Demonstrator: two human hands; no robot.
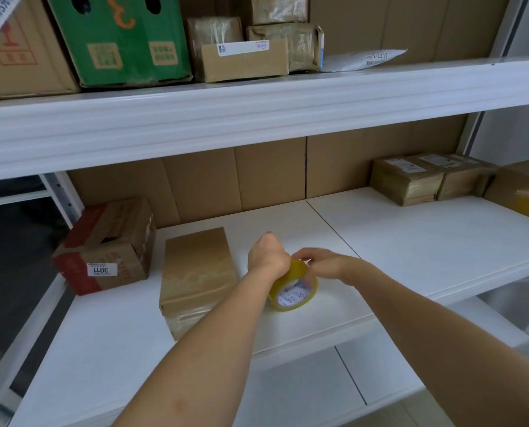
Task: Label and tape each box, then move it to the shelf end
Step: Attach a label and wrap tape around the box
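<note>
Both grips on the yellow roll of packing tape: left hand and right hand pinch it, apparently picking the end; plain brown cardboard box just beside on white shelf, unlabelled as far as visible; taped boxes at far right end; labelling, taping, moving left.

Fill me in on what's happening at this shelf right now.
A person is working a roll of yellowish tape with both hands over the middle shelf. The left hand grips the roll's top edge while the right hand pinches at it, seemingly finding the tape's end. A plain brown box lies just left of the roll. Three more taped boxes sit at the shelf's far right end.
</note>
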